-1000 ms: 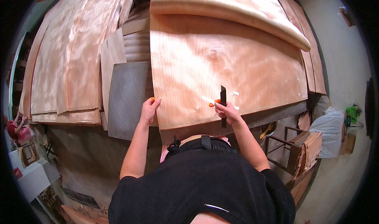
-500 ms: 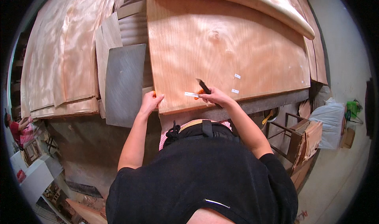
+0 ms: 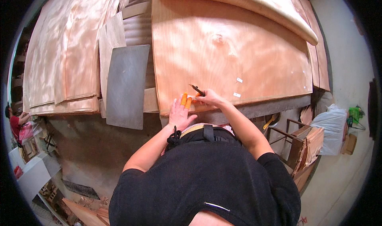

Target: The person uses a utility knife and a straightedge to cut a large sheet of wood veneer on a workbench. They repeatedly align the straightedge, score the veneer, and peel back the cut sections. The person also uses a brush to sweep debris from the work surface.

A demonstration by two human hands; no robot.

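Observation:
A broad sheet of pale wood veneer lies before me, its near edge close to my waist. My left hand rests on its near left part, fingers stretched out and orange covers on two of them. Just right of it, my right hand is closed around a black utility knife, whose tip points up and left over the sheet. The hands almost touch. Two small white labels stick to the veneer right of my right hand. Anything beneath my left fingers is hidden.
A rolled-back veneer lies across the far side. To the left are a dark grey plate and a tall stack of veneer. A wooden frame and a plastic bag stand right. Another person is far left.
My left hand has left the sheet's corner and moved right, laying its fingers flat beside my right hand. The white strip at my right fingers no longer shows. The knife has tilted lower.

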